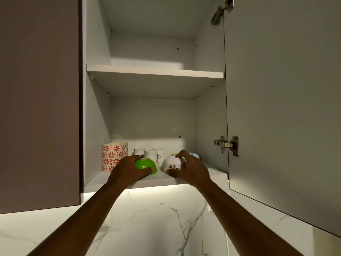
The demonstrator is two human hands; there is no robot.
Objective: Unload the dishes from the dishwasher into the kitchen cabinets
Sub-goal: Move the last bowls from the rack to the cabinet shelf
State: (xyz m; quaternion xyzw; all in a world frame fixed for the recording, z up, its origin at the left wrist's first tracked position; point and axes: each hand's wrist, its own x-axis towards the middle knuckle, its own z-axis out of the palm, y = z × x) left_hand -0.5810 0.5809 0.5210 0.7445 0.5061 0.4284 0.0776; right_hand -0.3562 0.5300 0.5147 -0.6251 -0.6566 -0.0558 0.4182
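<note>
The left hand (pixel 129 169) curls around a green bowl (pixel 145 165), thumb along its near side and fingers over the top, holding it upside down on the bottom shelf (pixel 212 172) of the open cabinet. The right hand (pixel 191 167) grips a white bowl (pixel 172 165) with a small flower print, also upside down, fingers arched over its base and thumb under its near edge; this bowl sits on the same shelf just right of the green one, the two close but apart. Behind the green bowl, toward the back of the shelf, stand three small white cups (pixel 150 153) in a row, touching or nearly so. Left of them, at the shelf's left end, is a tall white canister (pixel 112 157) with red flower patterns. A pale blue dish (pixel 195 155) peeks out behind the right hand. Above the bottom shelf is a middle shelf (pixel 155 71). The cabinet door (pixel 282 108) hangs open to the right on a metal hinge (pixel 227 145), and a marble wall (pixel 156 228) lies below the shelf.
</note>
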